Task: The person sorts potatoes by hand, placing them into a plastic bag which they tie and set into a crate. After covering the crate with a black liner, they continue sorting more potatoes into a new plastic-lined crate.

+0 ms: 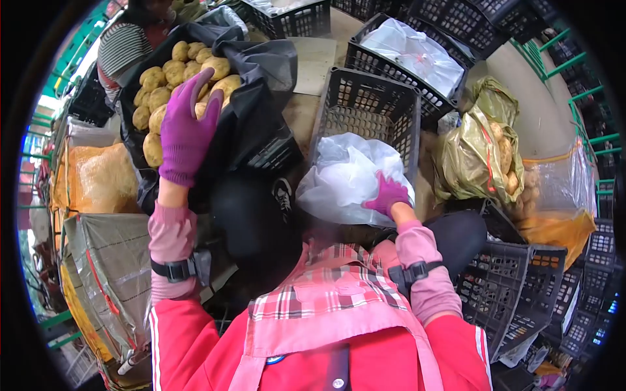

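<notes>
My left hand (186,133), in a purple glove, is over a heap of potatoes (173,75) in a container lined with a black plastic bag (261,85). Its thumb and fingers are spread apart against the potatoes at the near side; the far fingertips are partly hidden. My right hand (391,195), gloved the same way, grips the near right part of a white translucent plastic bag (349,173). That bag lies bunched in the near end of a black plastic crate (372,85). Its contents cannot be made out.
Another crate at the back right holds a white bag (414,55). An olive-green bag of potatoes (482,156) stands to the right, near stacked black crates (508,287). On the left are an orange mesh sack (98,176) and a covered grey stack (107,274). Another person (130,49) is at the upper left.
</notes>
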`<state>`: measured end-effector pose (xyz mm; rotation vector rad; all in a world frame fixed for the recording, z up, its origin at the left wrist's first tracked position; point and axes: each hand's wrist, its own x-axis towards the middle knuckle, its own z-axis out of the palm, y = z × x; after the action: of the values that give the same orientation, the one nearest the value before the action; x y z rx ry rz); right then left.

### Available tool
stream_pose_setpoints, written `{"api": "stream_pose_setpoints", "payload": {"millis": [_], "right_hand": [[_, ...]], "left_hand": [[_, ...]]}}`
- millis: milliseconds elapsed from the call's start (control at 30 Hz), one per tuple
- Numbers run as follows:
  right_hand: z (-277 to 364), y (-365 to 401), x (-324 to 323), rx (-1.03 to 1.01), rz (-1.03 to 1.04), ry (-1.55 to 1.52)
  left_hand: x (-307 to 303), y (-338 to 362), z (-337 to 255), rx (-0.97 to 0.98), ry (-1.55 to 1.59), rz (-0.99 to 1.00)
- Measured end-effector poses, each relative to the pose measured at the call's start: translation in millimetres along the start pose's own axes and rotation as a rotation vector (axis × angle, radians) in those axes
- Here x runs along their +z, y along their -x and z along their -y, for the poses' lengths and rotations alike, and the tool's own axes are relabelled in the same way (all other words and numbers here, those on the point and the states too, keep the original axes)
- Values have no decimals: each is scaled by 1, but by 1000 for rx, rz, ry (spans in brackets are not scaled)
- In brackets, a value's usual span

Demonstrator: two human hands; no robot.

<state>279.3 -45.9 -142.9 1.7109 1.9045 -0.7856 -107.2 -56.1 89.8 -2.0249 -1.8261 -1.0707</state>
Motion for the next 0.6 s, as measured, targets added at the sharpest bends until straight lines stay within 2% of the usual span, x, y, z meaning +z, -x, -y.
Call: {"api": "stream_pose_setpoints", "payload": {"millis": [33,67,133,200,233,267,333,367,433,500,533,567,600], "right_hand": [[-6,-13,20,21,169,8],[-18,-20,34,-55,214,-171],[-22,-21,37,-143,184,-117],[-27,-16,25,-218,95,-132],[-31,-12,24,-253,50,-145],[-38,-11,24,-284,-50,-293],[-49,15,3,-303,-315,-479],[-54,29,-14,-355,-304,-705],[-51,52,-50,-442,-302,-1091],[-32,70,-92,-557,-341,-1348],[-19,81,-112,-628,-354,-1449],[-5,97,-136,-684,-321,-1406],[7,107,-151,-739,-286,-1360]], "left_hand": [[1,6,-34,0,203,50],[9,19,-60,-1,295,241],[54,64,-86,42,556,668],[138,144,-73,236,266,732],[160,178,-71,283,61,804],[171,193,-71,337,-148,858],[186,174,-73,112,-70,1132],[189,171,-74,-12,-28,1285],[181,148,-63,-177,448,834],[161,97,-72,-386,675,593],[156,75,-68,-379,847,534],[141,51,-81,-411,1043,473],[115,26,-99,-389,1027,472]]}}
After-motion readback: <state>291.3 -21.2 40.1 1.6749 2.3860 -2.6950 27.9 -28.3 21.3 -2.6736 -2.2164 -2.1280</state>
